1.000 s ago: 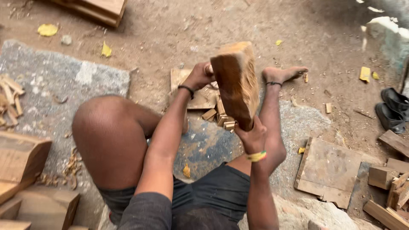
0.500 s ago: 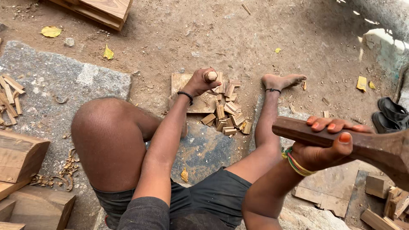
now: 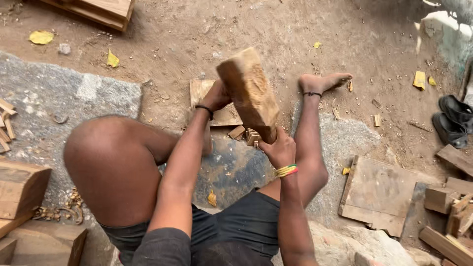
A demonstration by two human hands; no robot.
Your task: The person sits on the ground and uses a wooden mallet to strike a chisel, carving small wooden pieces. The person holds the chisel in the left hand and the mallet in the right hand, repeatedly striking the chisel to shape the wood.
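I sit on the ground with knees apart. My right hand (image 3: pixel 279 149) grips the handle of a heavy wooden mallet (image 3: pixel 249 91), whose block head stands raised in front of me. My left hand (image 3: pixel 215 96) reaches forward, closed on something small above a flat wooden board (image 3: pixel 201 89); the mallet head hides most of it. Small cut wood pieces (image 3: pixel 245 133) lie under the mallet beside the board. My bare right foot (image 3: pixel 325 81) rests to the right of them.
A grey stone slab (image 3: pixel 44 98) covers the left ground. Wooden blocks (image 3: pixel 19 189) lie at lower left, planks (image 3: pixel 101 10) at top. A flat board (image 3: pixel 379 192) and wood offcuts (image 3: pixel 451 209) sit at right, dark sandals (image 3: pixel 453 120) beyond.
The mallet was up, swung down and out to my right half a second ago, and is now back up over the wood pieces. My left hand stays at the board.
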